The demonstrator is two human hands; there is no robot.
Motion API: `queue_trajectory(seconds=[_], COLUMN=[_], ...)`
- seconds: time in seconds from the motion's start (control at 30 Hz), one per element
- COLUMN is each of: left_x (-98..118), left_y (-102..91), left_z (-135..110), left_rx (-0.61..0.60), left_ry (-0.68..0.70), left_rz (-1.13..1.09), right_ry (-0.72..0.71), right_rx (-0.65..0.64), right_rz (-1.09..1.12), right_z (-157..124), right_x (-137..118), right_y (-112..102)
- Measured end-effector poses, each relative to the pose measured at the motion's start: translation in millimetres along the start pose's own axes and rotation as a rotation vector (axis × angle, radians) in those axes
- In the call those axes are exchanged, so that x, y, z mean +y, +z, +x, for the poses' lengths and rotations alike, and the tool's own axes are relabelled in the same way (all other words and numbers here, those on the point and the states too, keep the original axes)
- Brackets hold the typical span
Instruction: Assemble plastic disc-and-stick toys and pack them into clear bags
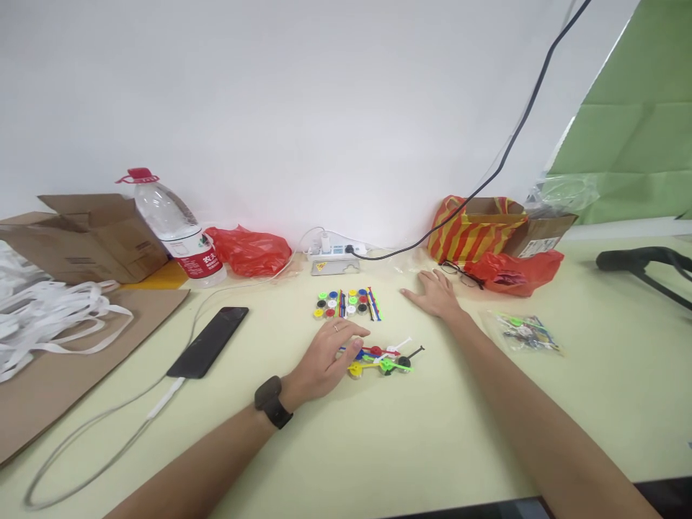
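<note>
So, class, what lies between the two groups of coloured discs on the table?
In the head view, thin coloured sticks lie between the left discs and the right discs.

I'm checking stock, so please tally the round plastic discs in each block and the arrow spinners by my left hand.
Left block of multicoloured round plastic discs: 6
Right block of multicoloured round plastic discs: 6
Multicoloured plastic arrow spinners, visible: 6
Total: 18
</note>
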State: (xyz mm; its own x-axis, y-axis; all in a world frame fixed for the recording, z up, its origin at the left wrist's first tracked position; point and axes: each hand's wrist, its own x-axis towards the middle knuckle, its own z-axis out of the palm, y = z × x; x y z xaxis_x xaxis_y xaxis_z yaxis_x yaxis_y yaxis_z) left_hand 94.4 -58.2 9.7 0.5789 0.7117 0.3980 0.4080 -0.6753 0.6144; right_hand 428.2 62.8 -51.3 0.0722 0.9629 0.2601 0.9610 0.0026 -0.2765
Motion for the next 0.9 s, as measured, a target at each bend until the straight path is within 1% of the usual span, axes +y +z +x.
queue_trajectory(seconds=[0.13,0.2,0.3,0.37,0.47,0.6,0.7,0.77,0.83,0.9], left_x=[-1.1,-1.6,-2.2,-2.8,-3.6,-4.3,-4.8,-5.0,-4.5,-2.2], left_y=[1.3,1.8,2.2,2.3,2.4,2.5,2.8,3.0,2.1,-1.2], left_z=[0.2,0.6,1.1,1.3,1.6,1.6,0.9,0.3,0.8,4.0], left_rx=[0.021,0.029,0.04,0.045,0.051,0.058,0.072,0.089,0.139,0.223], left_ry=[-0.007,-0.009,-0.012,-0.017,-0.021,-0.025,-0.024,-0.019,0.002,0.031], left_rz=[0.011,0.014,0.005,-0.002,-0.005,-0.003,0.011,0.026,0.049,0.083], right_ry=[-0.028,-0.025,-0.022,-0.029,-0.048,-0.043,-0.024,-0.007,-0.018,-0.094], right_rx=[0.109,0.098,0.041,0.045,0.136,0.246,0.342,0.408,0.503,0.662], right_rz=[-0.013,-0.016,-0.009,0.008,0.034,0.052,0.062,0.065,0.078,0.131], right_z=[-1.5,-1.9,-2.0,-1.9,-1.6,-1.1,-2.3,-3.8,-4.6,-4.4], right_x=[4.4,5.7,6.2,5.9,5.9,6.2,4.2,0.3,-6.6,-16.8], right_y=[1.5,2.2,3.4,4.0,2.8,-4.3,-13.7,-23.9,-40.2,-64.3])
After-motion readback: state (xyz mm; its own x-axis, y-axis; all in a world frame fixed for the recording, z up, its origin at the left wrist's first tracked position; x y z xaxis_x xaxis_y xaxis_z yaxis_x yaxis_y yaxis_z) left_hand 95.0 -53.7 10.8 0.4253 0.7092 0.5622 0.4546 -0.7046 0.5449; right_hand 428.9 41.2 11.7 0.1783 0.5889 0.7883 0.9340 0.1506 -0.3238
